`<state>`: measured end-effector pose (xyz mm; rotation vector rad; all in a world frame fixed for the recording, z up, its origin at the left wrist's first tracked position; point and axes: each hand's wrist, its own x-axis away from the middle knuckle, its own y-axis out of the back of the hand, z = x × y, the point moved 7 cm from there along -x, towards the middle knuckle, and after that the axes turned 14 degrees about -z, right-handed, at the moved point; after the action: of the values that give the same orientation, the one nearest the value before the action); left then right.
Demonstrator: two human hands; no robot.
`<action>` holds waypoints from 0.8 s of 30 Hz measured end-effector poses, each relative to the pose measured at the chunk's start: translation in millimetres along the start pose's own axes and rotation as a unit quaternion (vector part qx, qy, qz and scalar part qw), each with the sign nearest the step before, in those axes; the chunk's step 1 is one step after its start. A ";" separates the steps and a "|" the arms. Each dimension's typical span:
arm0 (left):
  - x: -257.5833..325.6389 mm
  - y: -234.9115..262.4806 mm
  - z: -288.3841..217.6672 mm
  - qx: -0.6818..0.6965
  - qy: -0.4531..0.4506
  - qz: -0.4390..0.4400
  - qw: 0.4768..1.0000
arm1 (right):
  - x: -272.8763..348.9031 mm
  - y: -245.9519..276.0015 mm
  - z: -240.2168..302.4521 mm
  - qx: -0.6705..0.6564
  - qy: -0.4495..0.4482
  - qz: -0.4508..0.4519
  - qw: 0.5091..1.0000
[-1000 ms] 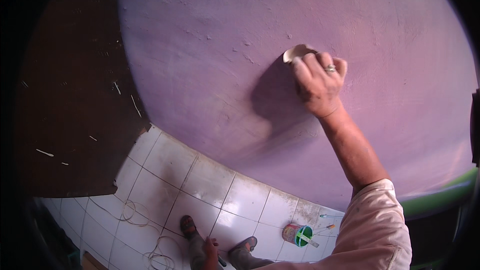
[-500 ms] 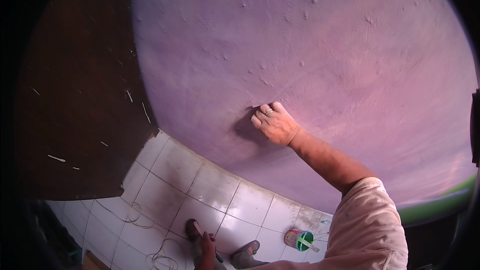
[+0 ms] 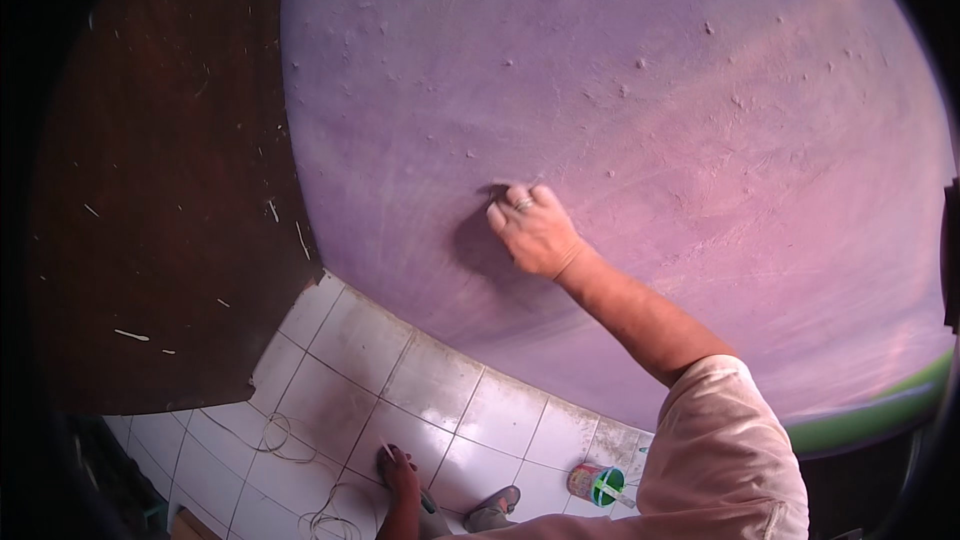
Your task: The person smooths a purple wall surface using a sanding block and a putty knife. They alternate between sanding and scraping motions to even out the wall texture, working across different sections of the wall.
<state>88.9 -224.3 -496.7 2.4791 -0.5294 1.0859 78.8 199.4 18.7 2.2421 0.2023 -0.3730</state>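
My right hand (image 3: pixel 537 230), with a ring on one finger, is closed against a purple painted wall (image 3: pixel 640 140). A thin flat piece (image 3: pixel 499 183) with a dark face and a pale edge pokes out past its fingertips; its kind is not clear. Small bumps and scraped marks dot the paint around it. Low in the picture, my left hand (image 3: pixel 402 475) hangs above the floor, closed around a slim tool (image 3: pixel 429 503). A dark greenish handle sticks out on one side of that hand and a pale tip on the other.
A dark brown panel (image 3: pixel 160 200) with white paint streaks stands at the left. On the white tiled floor (image 3: pixel 350 330) lie loops of thin cable (image 3: pixel 290 435). A paint can (image 3: pixel 590 483) holding green paint and a flat stick stands near my feet. A green band (image 3: pixel 870 420) edges the wall.
My right hand has slid up and left across the wall with the flat piece. My left hand has shifted slightly up and left, and the view has tilted a little.
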 end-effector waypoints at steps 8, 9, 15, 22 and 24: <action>73.4 -37.0 -217.2 -0.077 -0.064 0.114 0.988 | 109.1 71.9 45.2 -0.187 -0.329 -0.056 0.924; 71.0 -46.4 -234.1 -0.051 -0.136 0.119 0.982 | 116.5 112.6 21.6 -0.151 -0.378 -0.103 0.908; 210.1 -92.7 -425.7 -0.020 -0.429 0.116 0.896 | 126.2 364.7 -146.6 0.373 -0.261 -0.368 0.810; 355.2 -169.9 -515.1 -0.106 -0.615 0.142 0.768 | 199.9 445.1 -341.6 0.569 -0.250 -0.288 0.729; 365.1 -185.0 -509.0 -0.143 -0.607 0.116 0.773 | 205.3 437.6 -349.0 0.520 -0.263 -0.341 0.738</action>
<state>97.1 112.0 63.2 2.5430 -1.2295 -0.7092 458.8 191.8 478.1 2.8952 0.6354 -1.8926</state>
